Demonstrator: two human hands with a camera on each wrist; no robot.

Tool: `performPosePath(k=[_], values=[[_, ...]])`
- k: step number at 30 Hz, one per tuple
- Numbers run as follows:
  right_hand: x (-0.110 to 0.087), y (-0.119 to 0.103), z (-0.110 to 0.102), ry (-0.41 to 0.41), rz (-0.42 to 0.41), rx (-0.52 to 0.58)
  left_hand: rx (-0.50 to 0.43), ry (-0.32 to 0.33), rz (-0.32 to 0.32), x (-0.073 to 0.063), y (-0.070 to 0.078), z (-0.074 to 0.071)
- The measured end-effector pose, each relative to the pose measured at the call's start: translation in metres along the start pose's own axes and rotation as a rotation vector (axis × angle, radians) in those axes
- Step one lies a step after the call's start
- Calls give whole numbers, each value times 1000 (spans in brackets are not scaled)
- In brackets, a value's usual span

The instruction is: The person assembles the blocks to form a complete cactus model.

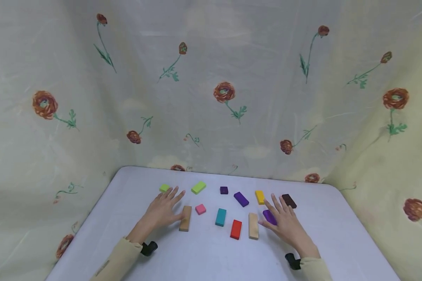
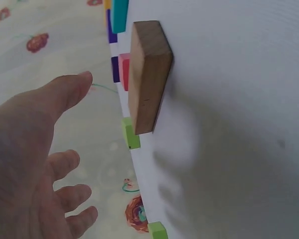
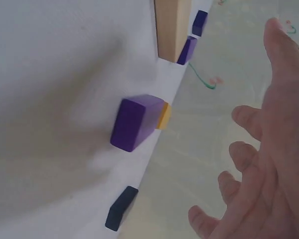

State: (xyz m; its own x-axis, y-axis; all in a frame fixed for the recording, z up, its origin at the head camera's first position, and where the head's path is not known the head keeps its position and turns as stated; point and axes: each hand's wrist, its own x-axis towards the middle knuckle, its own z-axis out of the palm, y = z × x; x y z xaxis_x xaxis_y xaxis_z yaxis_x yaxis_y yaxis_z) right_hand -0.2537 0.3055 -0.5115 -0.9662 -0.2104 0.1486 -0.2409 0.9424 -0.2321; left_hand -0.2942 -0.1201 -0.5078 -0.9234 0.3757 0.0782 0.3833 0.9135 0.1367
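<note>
My left hand (image 1: 163, 210) hovers over the left part of the white table, fingers spread and holding nothing. Closest to it stands a brown wooden block (image 2: 150, 79), apart from the thumb in the left wrist view. A small lime-green block (image 1: 164, 188) shows just beyond its fingertips. On the other side, my right hand (image 1: 284, 221) is held spread above the table with nothing in its grasp. Under its thumb and fingers lies a purple block (image 3: 135, 122), partly hidden in the head view. A pale wooden block (image 1: 253, 226) lies left of that thumb.
Between the hands lie pink (image 1: 200, 209), teal (image 1: 220, 217) and red (image 1: 236, 229) blocks. Farther back are a longer lime block (image 1: 198, 187), a dark purple cube (image 1: 224, 190), another purple block (image 1: 241, 199), yellow (image 1: 260, 197) and dark brown (image 1: 289, 201) blocks. Flowered cloth (image 1: 204, 117) surrounds the table.
</note>
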Motion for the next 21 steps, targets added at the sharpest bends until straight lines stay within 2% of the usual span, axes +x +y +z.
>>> performPosePath(k=[7, 15, 21], values=[[-1, -7, 14, -24, -20, 38, -72, -31, 43, -7, 1, 7], [-5, -16, 23, -103, -25, 61, -80, -54, 90, -11, 3, 12], [-8, -19, 28, -90, -62, 63, -106, -92, 135, -13, 3, 15]])
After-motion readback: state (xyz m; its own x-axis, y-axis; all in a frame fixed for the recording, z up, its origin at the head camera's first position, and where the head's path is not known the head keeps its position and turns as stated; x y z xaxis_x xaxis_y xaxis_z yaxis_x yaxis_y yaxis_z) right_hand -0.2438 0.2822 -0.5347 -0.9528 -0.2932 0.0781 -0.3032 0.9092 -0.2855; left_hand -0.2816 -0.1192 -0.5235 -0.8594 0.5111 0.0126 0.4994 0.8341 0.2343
